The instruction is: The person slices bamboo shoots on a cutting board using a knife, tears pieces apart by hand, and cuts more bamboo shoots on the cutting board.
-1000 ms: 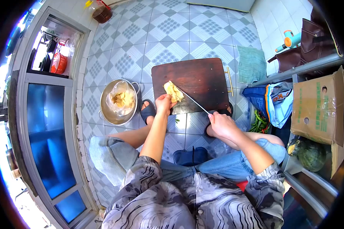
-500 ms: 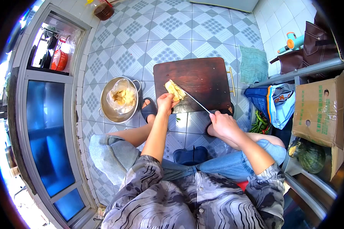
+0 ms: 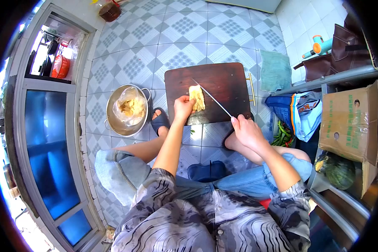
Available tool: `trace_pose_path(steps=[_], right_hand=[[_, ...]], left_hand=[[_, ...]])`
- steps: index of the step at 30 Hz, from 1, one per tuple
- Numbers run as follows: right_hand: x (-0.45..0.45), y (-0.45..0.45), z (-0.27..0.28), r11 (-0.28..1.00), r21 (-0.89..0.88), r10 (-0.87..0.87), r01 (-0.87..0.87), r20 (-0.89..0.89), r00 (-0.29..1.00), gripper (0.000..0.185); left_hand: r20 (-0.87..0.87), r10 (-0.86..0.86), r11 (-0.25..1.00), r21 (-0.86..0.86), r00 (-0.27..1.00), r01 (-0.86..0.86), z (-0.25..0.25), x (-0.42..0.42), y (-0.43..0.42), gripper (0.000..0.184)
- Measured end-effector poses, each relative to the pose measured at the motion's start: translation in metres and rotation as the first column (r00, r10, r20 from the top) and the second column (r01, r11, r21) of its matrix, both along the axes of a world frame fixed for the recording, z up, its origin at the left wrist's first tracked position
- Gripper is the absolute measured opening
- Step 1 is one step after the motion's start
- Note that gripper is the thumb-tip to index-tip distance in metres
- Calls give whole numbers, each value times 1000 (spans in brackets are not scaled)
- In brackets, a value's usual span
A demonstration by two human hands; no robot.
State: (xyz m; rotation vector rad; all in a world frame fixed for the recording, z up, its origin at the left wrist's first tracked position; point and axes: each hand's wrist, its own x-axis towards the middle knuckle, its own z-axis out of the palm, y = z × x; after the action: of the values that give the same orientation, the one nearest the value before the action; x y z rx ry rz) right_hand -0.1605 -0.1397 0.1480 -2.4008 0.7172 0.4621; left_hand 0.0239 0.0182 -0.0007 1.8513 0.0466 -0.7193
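Observation:
My left hand is closed at the left edge of a pale yellow, fibrous piece of food, pressing it on the dark brown cutting board. The exact kind of food I cannot make out. My right hand grips a long knife by its handle, near the board's front right corner. The thin blade slants up and left across the board, its tip by the top end of the piece. To the left, a metal pot holds a plastic bag with pale yellow chunks in it.
Sandalled feet flank the board, which has a gold handle on its right. A teal cloth lies on the tiled floor. Right of me are a blue-and-white bag, green peppers, a cardboard box and a dark green squash.
The yellow piece has turned to lie straighter along the board. The knife tip now reaches beyond its top end. My left hand has shifted slightly along with the piece.

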Motion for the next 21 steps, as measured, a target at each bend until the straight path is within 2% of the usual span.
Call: trace_pose_path(steps=[2,3,4,5,6,7,9,10,11,13,16,18,21], right_hand=[[6,-5,-1,1000,-11,-23,23,9,1000,42],[10,-9,-4,999,-15,-43,43,20,999,43],[13,-12,-6,998,-19,-61,62,32,998,43],[17,-15,-11,998,-29,-56,56,26,998,43],[21,-17,-14,997,-33,-74,75,46,996,43],[26,-18,-16,995,-36,-93,95,68,993,43],[39,-17,-24,996,-18,-80,82,74,994,42],[47,-14,-35,998,-13,-66,67,76,995,41],[53,-11,-44,999,-8,-51,51,78,996,41],[64,0,-52,999,-47,-2,6,76,997,38],[71,7,-72,996,-64,60,-56,55,997,36],[71,10,-80,983,-149,123,-107,105,987,31],[68,10,-89,962,-229,170,-148,81,982,30]], left_hand=[[167,-198,972,158,966,172,0,5,-10,21],[165,-193,975,148,967,169,7,6,-15,21],[416,-268,941,308,869,143,14,4,-21,22],[614,-364,890,450,701,68,21,1,-27,24],[779,-353,893,446,518,-62,31,-3,-33,22],[778,-346,896,440,524,-61,27,-4,-34,22],[824,-510,860,490,248,140,18,-7,-35,19],[741,-576,817,532,345,222,18,-17,-35,23],[740,-572,820,527,354,223,16,-27,-35,23],[858,-408,912,396,311,106,10,-38,-35,29],[844,-437,899,423,312,114,0,-42,-34,35],[857,-404,915,387,321,118,-3,-41,-35,36],[863,-387,922,366,325,126,-5,-39,-32,36]])
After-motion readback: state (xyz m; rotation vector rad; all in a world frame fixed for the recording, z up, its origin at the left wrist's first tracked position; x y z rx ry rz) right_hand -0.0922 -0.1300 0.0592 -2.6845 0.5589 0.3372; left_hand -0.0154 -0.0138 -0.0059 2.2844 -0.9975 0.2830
